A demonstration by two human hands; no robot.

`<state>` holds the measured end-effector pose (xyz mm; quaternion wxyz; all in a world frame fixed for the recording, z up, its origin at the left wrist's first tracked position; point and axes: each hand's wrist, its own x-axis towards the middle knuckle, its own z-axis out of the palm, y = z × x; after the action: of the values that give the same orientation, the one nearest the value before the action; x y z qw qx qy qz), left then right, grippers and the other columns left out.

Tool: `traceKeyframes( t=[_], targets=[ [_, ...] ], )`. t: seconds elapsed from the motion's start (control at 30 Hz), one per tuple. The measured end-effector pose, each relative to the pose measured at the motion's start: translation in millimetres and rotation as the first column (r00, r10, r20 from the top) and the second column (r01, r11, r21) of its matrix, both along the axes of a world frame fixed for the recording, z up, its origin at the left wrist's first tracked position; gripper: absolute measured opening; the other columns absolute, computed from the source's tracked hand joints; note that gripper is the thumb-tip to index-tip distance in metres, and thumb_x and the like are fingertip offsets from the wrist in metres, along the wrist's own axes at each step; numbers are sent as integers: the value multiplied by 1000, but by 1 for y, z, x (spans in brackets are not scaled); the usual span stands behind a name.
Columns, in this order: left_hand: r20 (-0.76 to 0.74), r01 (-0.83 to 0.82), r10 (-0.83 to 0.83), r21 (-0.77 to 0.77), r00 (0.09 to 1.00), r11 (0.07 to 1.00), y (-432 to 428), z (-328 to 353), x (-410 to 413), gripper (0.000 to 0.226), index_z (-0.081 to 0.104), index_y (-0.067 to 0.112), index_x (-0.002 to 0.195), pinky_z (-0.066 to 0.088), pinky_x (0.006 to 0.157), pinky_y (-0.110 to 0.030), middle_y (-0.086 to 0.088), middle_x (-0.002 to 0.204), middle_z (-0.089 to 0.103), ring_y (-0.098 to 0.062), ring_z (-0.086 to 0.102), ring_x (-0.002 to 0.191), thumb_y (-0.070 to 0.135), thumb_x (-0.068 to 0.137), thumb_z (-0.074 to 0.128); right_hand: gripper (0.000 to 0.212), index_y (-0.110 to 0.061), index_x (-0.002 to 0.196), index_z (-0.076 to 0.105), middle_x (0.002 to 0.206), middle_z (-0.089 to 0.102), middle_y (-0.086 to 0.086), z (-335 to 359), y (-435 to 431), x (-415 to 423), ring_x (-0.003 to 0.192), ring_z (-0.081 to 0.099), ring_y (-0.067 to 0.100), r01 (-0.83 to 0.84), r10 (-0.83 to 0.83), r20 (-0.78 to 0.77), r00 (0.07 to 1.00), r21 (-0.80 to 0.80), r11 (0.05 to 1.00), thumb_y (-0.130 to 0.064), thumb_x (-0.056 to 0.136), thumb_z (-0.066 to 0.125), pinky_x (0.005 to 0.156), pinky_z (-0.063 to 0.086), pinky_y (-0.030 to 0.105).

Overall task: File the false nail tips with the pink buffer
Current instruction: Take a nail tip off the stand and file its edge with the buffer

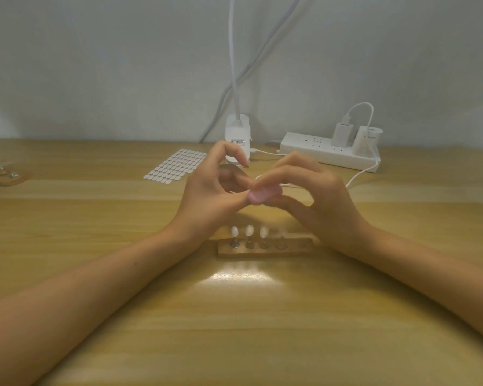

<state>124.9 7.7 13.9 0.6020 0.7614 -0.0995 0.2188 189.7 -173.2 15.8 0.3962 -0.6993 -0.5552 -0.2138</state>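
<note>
Both hands meet above the middle of the wooden table. My right hand (313, 196) pinches the pink buffer (264, 194) between thumb and fingers; it is blurred. My left hand (215, 190) has its thumb and fingers curled together at the buffer's left end, and whatever it pinches there is hidden. Below the hands a wooden holder strip (265, 247) stands on the table with three white false nail tips (249, 231) upright on small metal stands; a fourth stand (281, 243) next to them looks bare.
A sheet of white adhesive tabs (176, 164) lies at the back left of centre. Behind the hands stands a white lamp base (237, 137), with a power strip (329, 151), plugs and a white cable (360, 176) at the back right. Another strip (3, 174) lies far left.
</note>
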Motion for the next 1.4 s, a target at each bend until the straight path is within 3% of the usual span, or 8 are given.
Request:
traceKeyframes(
  t=[0.3, 0.73, 0.87, 0.97, 1.1, 1.2, 1.3, 1.4],
  targets=[
    [-23, 62, -63, -63, 998, 996, 1, -1, 1, 45, 48, 20, 99, 52, 56, -20, -1, 77, 77, -18, 77, 77, 25, 77, 86, 10, -7, 101, 74, 96, 67, 6, 2, -4, 5, 91, 61, 13, 72, -72, -22, 997, 24, 997, -8, 91, 73, 80, 51, 33],
    [-37, 93, -97, -85, 995, 992, 1, 0, 2, 40, 48, 23, 94, 49, 54, -16, -2, 77, 75, -19, 77, 78, 18, 78, 85, 10, -9, 102, 73, 91, 64, 8, 6, -6, 7, 87, 58, 6, 79, -79, -17, 997, 16, 997, -8, 92, 71, 84, 42, 14],
    [-27, 113, -116, -73, 993, 991, 2, -1, 3, 44, 49, 23, 93, 47, 54, -16, 7, 69, 70, -9, 70, 67, 16, 75, 87, 11, -9, 103, 74, 91, 62, 7, 2, -3, 2, 87, 59, 17, 25, -23, 77, 997, -23, 999, -12, 92, 71, 82, 48, 26],
    [-38, 103, -106, -84, 994, 991, 2, -1, 3, 42, 48, 24, 93, 51, 57, -20, -1, 77, 75, -18, 77, 77, 20, 77, 87, 8, -9, 101, 74, 91, 63, 8, 5, -6, 6, 86, 59, 15, 81, -81, 25, 996, 5, 997, -10, 93, 71, 80, 50, 34],
    [-35, 120, -123, -83, 992, 989, 2, 0, 3, 45, 49, 23, 92, 47, 54, -17, 5, 71, 69, -10, 70, 68, 18, 74, 89, 10, -8, 102, 75, 90, 62, 6, 1, -3, 3, 85, 59, 17, 32, -30, 96, 995, -12, 999, -12, 93, 71, 81, 48, 27],
    [-47, 115, -119, -88, 992, 989, 2, 0, 2, 42, 48, 24, 93, 50, 55, -18, -3, 79, 75, -22, 78, 81, 17, 79, 87, 7, -7, 100, 73, 91, 63, 7, 3, -6, 9, 85, 58, 9, 98, -98, 14, 995, 7, 995, -6, 93, 71, 80, 49, 26],
    [-43, 112, -115, -66, 993, 992, 1, 0, 2, 44, 48, 22, 93, 50, 55, -21, -13, 83, 75, -24, 76, 81, 21, 76, 88, 9, -8, 103, 72, 90, 61, 8, -1, -4, 4, 85, 59, 17, 61, -60, 93, 994, -7, 998, -9, 94, 70, 82, 48, 26],
    [-61, 103, -107, -68, 992, 992, 1, 0, 2, 41, 47, 21, 93, 50, 52, -19, -2, 78, 74, -19, 77, 80, 13, 80, 85, 8, -8, 101, 72, 91, 62, 9, 2, -5, 7, 86, 58, 14, 102, -102, 52, 993, -7, 995, -10, 95, 68, 81, 48, 26]
  ],
)
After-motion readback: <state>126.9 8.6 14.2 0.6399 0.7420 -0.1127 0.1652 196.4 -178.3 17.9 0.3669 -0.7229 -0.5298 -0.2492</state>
